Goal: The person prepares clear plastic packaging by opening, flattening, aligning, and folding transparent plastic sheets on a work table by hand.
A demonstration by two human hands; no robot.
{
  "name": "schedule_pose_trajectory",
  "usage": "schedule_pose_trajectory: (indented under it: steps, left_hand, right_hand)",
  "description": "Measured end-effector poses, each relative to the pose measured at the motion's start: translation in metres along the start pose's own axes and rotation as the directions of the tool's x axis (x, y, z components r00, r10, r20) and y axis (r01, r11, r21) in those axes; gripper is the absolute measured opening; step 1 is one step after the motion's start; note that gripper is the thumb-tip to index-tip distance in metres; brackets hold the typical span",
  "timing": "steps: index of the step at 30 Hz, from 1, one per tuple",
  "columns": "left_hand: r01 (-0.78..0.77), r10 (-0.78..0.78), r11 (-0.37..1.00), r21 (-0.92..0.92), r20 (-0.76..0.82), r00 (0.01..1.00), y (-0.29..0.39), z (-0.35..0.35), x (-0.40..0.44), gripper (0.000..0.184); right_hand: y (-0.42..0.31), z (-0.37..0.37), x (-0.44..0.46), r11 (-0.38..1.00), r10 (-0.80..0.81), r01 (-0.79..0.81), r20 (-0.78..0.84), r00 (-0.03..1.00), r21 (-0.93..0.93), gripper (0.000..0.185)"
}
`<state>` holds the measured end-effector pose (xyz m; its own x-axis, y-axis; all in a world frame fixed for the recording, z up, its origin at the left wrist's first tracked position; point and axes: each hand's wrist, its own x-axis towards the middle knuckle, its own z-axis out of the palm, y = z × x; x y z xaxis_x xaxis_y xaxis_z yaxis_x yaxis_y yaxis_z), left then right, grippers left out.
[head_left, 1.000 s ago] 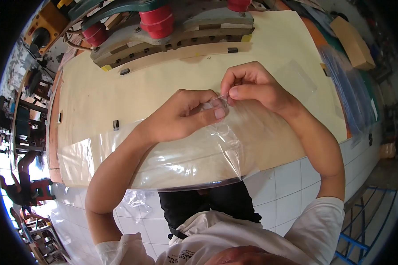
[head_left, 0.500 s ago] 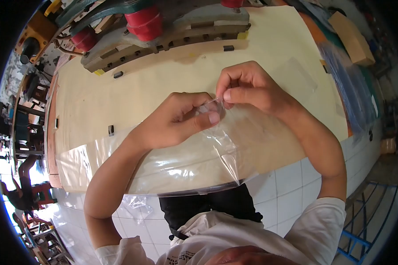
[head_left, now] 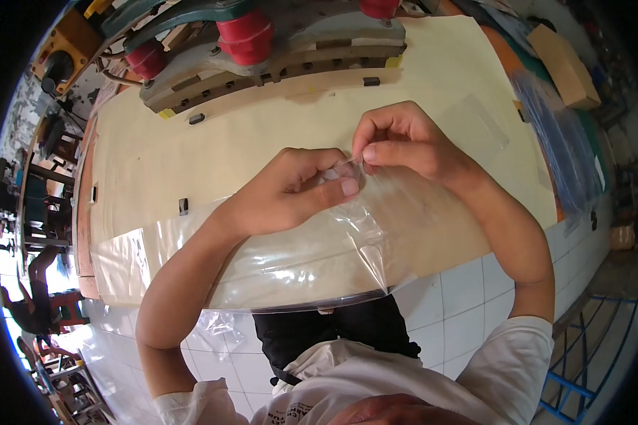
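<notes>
A clear plastic sheet (head_left: 283, 265) lies across the near part of the cream-topped table (head_left: 262, 131) and hangs at its front edge. Its upper edge is lifted between my two hands, close together. My left hand (head_left: 283, 191) holds that edge between thumb and curled fingers, with film showing in the gap. With thumb and forefinger, my right hand (head_left: 407, 145) pinches the same edge just to the right. Creases run down from the pinch toward the table's front. Whether the film is one layer or two, I cannot tell.
A heavy press head (head_left: 283, 53) with red cylinders (head_left: 244, 37) stands at the back. Small dark blocks (head_left: 197, 119) sit on the table. At the right are bluish plastic sheets (head_left: 556, 142) and a cardboard box (head_left: 563, 66). Another person (head_left: 32, 297) is far left.
The view has shifted slightly, so the press and table appear a little further right. Both hands keep their hold on the plastic sheet, with hardly any other movement.
</notes>
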<state>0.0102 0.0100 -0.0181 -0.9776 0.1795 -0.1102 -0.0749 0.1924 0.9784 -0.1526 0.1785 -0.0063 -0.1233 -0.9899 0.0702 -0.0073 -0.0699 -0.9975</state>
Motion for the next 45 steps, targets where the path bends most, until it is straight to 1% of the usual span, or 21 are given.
schedule_pose_trajectory:
  steps: [2, 3, 5, 8, 15, 18, 20, 24, 27, 29, 36, 38, 39, 41, 45]
  left_hand:
    - [-0.135, 0.132, 0.99, -0.028, -0.088, 0.987, -0.005, 0.004, 0.001, 0.022]
    - [-0.136, 0.133, 0.99, -0.027, -0.089, 0.987, -0.001, 0.003, 0.0, 0.022]
    - [0.027, -0.027, 1.0, -0.017, -0.002, 1.0, 0.008, 0.0, -0.002, 0.025]
    - [0.003, -0.003, 1.0, 0.01, -0.009, 1.0, 0.004, 0.0, -0.001, 0.024]
    - [-0.009, 0.009, 1.0, -0.002, -0.021, 1.0, 0.006, 0.001, -0.002, 0.023]
    - [0.004, -0.004, 1.0, 0.002, -0.017, 1.0, 0.008, 0.0, -0.002, 0.022]
    - [0.004, -0.004, 1.0, 0.023, -0.005, 1.0, 0.008, -0.001, -0.001, 0.022]
    - [-0.003, 0.003, 1.0, 0.001, -0.011, 1.0, 0.006, 0.0, -0.001, 0.023]
    - [-0.034, 0.034, 0.999, 0.006, -0.004, 0.999, 0.001, 0.001, 0.0, 0.024]
    - [-0.135, 0.134, 0.991, -0.01, -0.085, 0.987, -0.005, 0.004, 0.002, 0.023]
    - [-0.111, 0.112, 0.993, 0.028, -0.072, 0.991, -0.004, 0.001, 0.001, 0.023]
    - [-0.02, 0.02, 1.0, 0.017, -0.01, 1.0, 0.002, 0.0, 0.0, 0.028]
    - [-0.02, 0.02, 1.0, 0.018, -0.01, 1.0, 0.001, 0.001, 0.0, 0.028]
    - [-0.068, 0.067, 0.998, -0.008, -0.072, 0.995, 0.0, 0.003, 0.0, 0.023]
    - [-0.078, 0.076, 0.997, -0.025, -0.075, 0.994, -0.001, 0.004, 0.001, 0.022]
  right_hand:
    - [0.0, 0.0, 0.0, 1.0, -0.004, 0.004, 0.004, 1.0, 0.008, 0.014]
    - [-0.001, 0.0, 0.0, 1.0, -0.005, 0.005, 0.005, 1.0, 0.007, 0.014]
    - [-0.001, 0.0, 0.0, 1.0, -0.003, 0.003, 0.009, 1.0, 0.003, 0.014]
    - [0.003, -0.002, 0.0, 0.998, -0.036, 0.035, 0.02, 0.999, 0.047, 0.011]
    - [0.003, -0.002, 0.001, 0.998, -0.046, 0.046, 0.023, 0.999, 0.032, 0.01]
    - [0.002, -0.002, 0.001, 0.999, -0.036, 0.035, 0.022, 0.999, 0.038, 0.01]
    - [0.0, 0.0, 0.0, 1.0, -0.008, 0.008, 0.003, 1.0, -0.002, 0.013]
    - [0.0, 0.0, 0.0, 1.0, -0.008, 0.008, -0.006, 1.0, 0.0, 0.013]
    - [0.0, 0.0, 0.0, 1.0, -0.003, 0.003, -0.009, 1.0, 0.007, 0.013]
    - [0.0, 0.0, 0.0, 1.0, -0.014, 0.014, 0.001, 1.0, 0.004, 0.013]
    - [0.001, 0.0, 0.0, 1.0, -0.02, 0.02, -0.002, 1.0, -0.004, 0.013]
    - [0.0, 0.0, 0.0, 1.0, -0.013, 0.013, 0.001, 1.0, -0.019, 0.013]
    - [0.0, -0.001, 0.0, 1.0, -0.014, 0.014, 0.001, 1.0, -0.02, 0.013]
    - [0.003, -0.002, 0.0, 0.999, -0.043, 0.042, 0.014, 0.999, 0.015, 0.01]
    - [0.004, -0.003, 0.001, 0.998, -0.047, 0.046, 0.018, 0.999, 0.031, 0.01]
